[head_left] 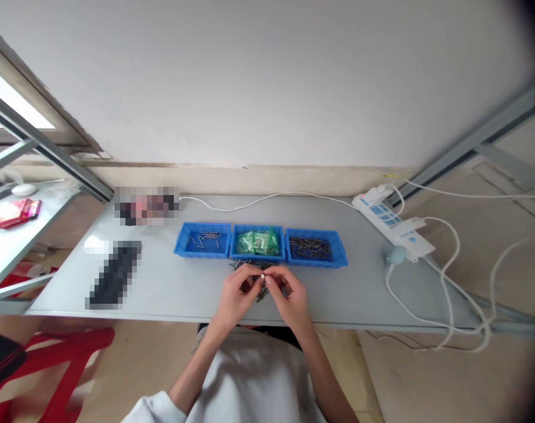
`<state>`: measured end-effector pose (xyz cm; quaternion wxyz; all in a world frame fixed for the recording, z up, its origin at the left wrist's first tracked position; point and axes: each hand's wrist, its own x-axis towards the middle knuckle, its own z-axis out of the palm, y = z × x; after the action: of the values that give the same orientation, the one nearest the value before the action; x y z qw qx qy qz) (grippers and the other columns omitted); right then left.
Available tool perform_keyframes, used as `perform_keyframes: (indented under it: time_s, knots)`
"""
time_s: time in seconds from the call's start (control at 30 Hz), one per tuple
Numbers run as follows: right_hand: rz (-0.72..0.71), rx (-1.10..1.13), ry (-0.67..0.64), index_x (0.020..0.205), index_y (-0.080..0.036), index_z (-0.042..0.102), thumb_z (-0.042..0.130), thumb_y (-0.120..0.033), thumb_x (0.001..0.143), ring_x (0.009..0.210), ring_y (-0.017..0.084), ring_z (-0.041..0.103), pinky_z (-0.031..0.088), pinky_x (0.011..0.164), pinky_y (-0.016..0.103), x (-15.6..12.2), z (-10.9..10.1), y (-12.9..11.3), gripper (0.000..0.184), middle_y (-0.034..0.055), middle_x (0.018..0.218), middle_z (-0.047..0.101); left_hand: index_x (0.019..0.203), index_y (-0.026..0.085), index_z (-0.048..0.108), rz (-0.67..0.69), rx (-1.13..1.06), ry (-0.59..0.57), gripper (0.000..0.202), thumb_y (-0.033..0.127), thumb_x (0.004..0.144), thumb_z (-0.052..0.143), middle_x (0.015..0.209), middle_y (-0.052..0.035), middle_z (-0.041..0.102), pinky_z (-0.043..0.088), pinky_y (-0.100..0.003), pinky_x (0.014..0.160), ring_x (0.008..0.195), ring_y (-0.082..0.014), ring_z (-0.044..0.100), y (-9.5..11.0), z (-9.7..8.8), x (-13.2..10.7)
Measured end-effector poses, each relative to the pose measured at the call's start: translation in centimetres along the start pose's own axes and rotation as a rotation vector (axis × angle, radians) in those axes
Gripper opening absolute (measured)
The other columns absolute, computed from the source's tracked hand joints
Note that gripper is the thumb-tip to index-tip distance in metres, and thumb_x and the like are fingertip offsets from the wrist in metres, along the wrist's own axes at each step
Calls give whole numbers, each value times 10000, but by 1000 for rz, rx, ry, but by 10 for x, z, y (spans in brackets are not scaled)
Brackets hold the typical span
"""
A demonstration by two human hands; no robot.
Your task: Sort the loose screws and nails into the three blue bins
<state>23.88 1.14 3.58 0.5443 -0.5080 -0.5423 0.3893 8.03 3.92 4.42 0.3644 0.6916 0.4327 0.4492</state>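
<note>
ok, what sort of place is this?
Probably a small-parts workstation, maybe in a workshop: a row of blue bins, a loose pile of thin metal parts, and a power strip, all on one table.

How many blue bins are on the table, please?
3, in a row on the table: the left bin, the middle bin and the right bin. None seems hidden.
</note>
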Motion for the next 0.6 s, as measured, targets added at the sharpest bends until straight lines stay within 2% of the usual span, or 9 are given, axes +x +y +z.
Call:
perform_keyframes:
  time_s: [0.1,0.23,0.33,0.43,0.5,0.6]
  knots:
    - [-5,5,27,1087,-243,722,660,-355,1006,668,149,585,460,574,248,-2,-1,4,151,12,833,682,933,190,702,-32,22,5,88,214,976,628,855,-18,719,439,-211,596,592,-94,528,0,1,-1]
    - [-41,-45,8,1045,-248,726,687,-336,984,628,139,556,450,558,247,-2,0,1,114,-4,802,663,908,190,699,-60,74,-25,59,191,935,646,722,21,643,414,-204,584,590,-101,527,0,-1,-1]
    - [-53,-72,-2,1001,-246,720,675,-325,994,645,138,560,462,578,252,-2,2,1,91,6,852,684,889,189,694,-76,88,-33,63,198,930,648,690,29,619,421,-205,580,580,-104,524,1,-2,1]
    - [-46,-76,27,1001,-242,710,670,-336,1001,671,146,579,483,605,257,-3,3,3,102,18,876,697,936,198,705,-73,94,-30,72,215,948,636,748,12,675,454,-215,583,574,-108,548,3,1,0]
    - [-35,-68,69,1000,-236,706,673,-359,998,658,148,575,485,597,258,-3,2,5,128,17,841,681,1035,211,713,-60,125,33,120,236,981,608,863,-17,730,489,-230,601,597,-117,584,3,0,-4]
    - [-7,-42,131,993,-230,706,687,-382,985,626,143,546,472,567,249,-3,2,7,154,7,792,646,1122,224,711,-6,290,281,176,256,1025,568,997,-58,758,545,-273,713,731,-153,664,1,-14,-19]
